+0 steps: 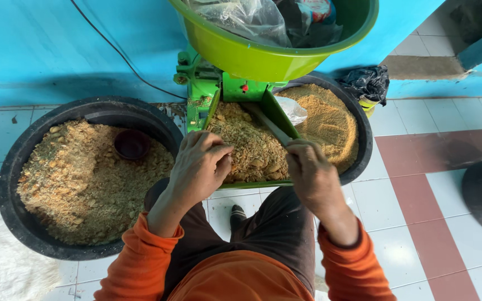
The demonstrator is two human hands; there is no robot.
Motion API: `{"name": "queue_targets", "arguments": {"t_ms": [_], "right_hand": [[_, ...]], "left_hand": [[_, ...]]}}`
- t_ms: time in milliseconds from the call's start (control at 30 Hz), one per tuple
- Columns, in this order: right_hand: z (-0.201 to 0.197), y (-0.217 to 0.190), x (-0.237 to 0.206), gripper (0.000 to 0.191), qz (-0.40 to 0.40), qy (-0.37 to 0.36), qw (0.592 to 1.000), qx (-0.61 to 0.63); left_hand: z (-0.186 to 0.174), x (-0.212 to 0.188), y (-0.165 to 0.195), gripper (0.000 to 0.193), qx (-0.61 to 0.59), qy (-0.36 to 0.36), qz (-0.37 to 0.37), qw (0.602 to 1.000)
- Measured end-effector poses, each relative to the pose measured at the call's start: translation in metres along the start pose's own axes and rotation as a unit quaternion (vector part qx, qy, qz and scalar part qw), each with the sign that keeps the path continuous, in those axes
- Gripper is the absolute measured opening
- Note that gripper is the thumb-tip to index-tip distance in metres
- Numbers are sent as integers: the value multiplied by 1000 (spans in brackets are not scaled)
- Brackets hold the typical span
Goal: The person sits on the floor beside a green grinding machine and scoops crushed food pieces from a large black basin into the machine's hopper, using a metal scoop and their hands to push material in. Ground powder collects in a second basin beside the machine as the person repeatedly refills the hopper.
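A wide black tub (12,184) sits on the tiled floor (414,223) at the person's left, heaped with coarse tan meal (79,178); a small dark cup (132,144) lies half sunk in it. A second black tub (364,139) at the right holds finer, paler meal (327,120). Between them stands a green machine (205,89) with a lime green basin (246,56) on top and a green feed tray (277,111) sloping toward the person.

The tray carries a loose crumbly mix (252,147), which looks dry and light: it probably spills through the fingers rather than lifting as a lump, so it is best scooped in a cupped palm or pushed along the tray.

The left hand (199,164) rests curled on the mix at the tray's near edge, its grip half shut over the crumbs. The right hand (311,170) is shut around a thin grey stick (269,125), seemingly stiff, held at its near end, its far end lying in the mix.
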State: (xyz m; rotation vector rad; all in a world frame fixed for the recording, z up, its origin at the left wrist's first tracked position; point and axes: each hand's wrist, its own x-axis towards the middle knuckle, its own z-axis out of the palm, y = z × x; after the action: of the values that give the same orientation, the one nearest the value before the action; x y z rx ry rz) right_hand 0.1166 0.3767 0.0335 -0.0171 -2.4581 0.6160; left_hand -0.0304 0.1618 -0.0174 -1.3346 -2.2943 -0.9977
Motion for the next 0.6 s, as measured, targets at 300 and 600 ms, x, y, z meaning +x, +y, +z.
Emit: {"name": "queue_targets", "arguments": {"t_ms": [300,600], "right_hand": [[28,7,13,15,2,4,1000,21],[-72,-20,5,13,43,19,998,-38]], "left_hand": [[-1,0,4,21,3,13,-41,999],[5,0,0,26,34,5,-17,999]]}}
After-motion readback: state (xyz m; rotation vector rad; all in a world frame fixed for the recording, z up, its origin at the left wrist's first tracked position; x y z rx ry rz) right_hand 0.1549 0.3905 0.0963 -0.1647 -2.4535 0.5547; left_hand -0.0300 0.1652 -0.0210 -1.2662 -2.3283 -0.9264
